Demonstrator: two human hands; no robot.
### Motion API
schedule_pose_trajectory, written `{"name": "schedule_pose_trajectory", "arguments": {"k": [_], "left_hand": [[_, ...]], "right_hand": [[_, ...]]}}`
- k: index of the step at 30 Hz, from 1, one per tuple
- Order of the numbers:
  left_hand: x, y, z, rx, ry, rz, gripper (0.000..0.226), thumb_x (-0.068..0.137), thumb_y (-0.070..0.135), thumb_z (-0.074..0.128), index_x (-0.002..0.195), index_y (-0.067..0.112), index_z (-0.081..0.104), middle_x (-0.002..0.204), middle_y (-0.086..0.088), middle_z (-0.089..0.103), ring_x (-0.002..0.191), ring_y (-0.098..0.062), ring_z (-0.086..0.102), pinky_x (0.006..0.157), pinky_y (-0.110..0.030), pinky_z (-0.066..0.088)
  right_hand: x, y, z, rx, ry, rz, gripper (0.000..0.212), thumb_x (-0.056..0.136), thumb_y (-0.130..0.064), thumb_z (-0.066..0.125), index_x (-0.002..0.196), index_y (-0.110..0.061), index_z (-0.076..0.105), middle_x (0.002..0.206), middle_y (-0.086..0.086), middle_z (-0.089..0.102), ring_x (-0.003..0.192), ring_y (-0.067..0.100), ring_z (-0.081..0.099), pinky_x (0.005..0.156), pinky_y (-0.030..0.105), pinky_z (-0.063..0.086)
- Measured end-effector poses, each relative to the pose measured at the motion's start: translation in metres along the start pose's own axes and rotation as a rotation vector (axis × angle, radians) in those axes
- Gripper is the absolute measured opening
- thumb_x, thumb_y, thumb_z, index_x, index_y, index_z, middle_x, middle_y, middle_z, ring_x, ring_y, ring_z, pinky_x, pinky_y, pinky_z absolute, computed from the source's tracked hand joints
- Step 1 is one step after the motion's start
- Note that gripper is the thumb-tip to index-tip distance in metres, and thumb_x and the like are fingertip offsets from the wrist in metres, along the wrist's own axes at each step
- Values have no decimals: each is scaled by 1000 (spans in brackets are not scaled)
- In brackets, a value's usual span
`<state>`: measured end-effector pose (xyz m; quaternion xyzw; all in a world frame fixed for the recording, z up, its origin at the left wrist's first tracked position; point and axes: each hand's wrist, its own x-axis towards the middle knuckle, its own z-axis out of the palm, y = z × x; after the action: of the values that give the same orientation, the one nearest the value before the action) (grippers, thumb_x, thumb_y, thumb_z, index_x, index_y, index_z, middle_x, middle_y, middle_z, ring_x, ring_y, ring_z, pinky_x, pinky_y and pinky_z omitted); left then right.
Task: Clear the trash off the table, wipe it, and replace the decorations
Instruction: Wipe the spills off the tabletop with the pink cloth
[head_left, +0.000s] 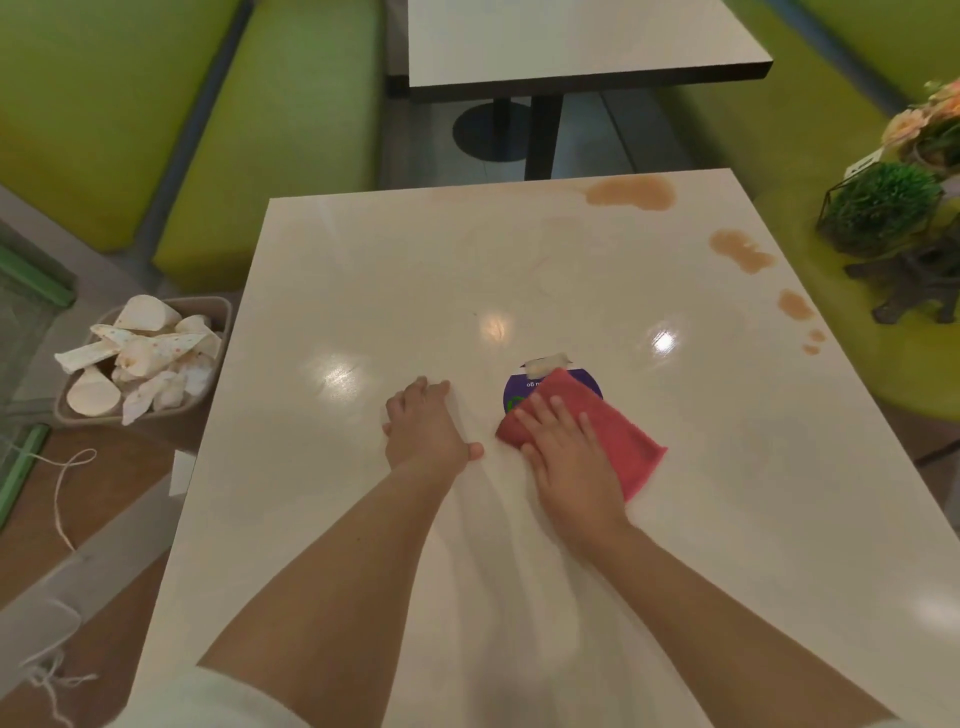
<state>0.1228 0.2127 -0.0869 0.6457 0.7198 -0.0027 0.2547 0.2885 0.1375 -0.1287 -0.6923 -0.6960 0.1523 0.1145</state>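
Our left hand (426, 423) rests flat on the table (363, 270); our right hand (563, 457) presses the red cloth (623, 441) with fingers straight. We judge wiping underway, and next the brown spills (631, 193) need reaching.

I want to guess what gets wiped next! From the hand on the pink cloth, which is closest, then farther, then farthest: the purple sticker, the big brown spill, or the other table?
From the right hand, pressing flat on the pink cloth:
1. Purple sticker, just ahead, partly under the cloth.
2. Big brown spill, at the table's far right corner.
3. Other table, beyond the aisle, straight ahead.
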Motion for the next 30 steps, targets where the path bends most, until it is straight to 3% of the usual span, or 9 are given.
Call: {"name": "schedule_pose_trajectory", "arguments": {"k": [3,8,15,19,21,26,30], "left_hand": [[0,1,0,9,-2,2,98,73,40,81,151,30,23,158,6,15,142,-22,13,114,-39,29],[2,1,0,-5,-2,-3,98,74,39,81,151,29,23,158,5,15,143,-22,12,115,-40,27],[0,-2,1,-30,8,13,98,72,40,82,151,29,25,159,6,14,143,-22,12,115,-41,27],[-1,-1,0,-2,2,17,97,75,41,79,152,30,21,160,6,12,144,-22,10,116,-40,26],[-1,-2,0,0,8,16,97,76,42,79,152,31,21,160,7,12,144,-21,10,115,-39,27],[-2,-6,2,-40,26,38,96,74,39,81,151,30,25,159,7,14,144,-21,11,115,-43,28],[-2,-5,2,-26,24,39,97,74,42,80,152,30,24,160,7,13,144,-21,11,114,-41,29]], "right_hand": [[-1,25,-8,56,-11,-10,47,103,-31,26,150,-32,33,159,-15,24,149,5,9,120,29,-1],[36,22,-13,45,161,362,46,106,-25,27,151,-24,32,161,-5,22,151,16,9,122,38,2],[3,-35,14,79,18,-39,61,97,-39,9,150,-25,36,160,-8,25,150,11,12,119,27,-6],[27,-6,4,102,78,118,46,104,-21,30,150,-25,35,160,-9,24,150,10,10,119,27,-3],[32,-10,8,58,123,168,46,105,-19,30,151,-23,34,161,-7,22,151,12,8,120,31,-2],[-5,-21,16,75,31,-104,52,100,-31,20,145,-22,46,155,-7,35,147,12,23,121,35,9],[32,-19,12,80,0,-81,46,104,-24,27,148,-24,39,158,-9,30,149,10,14,122,32,4]]}}
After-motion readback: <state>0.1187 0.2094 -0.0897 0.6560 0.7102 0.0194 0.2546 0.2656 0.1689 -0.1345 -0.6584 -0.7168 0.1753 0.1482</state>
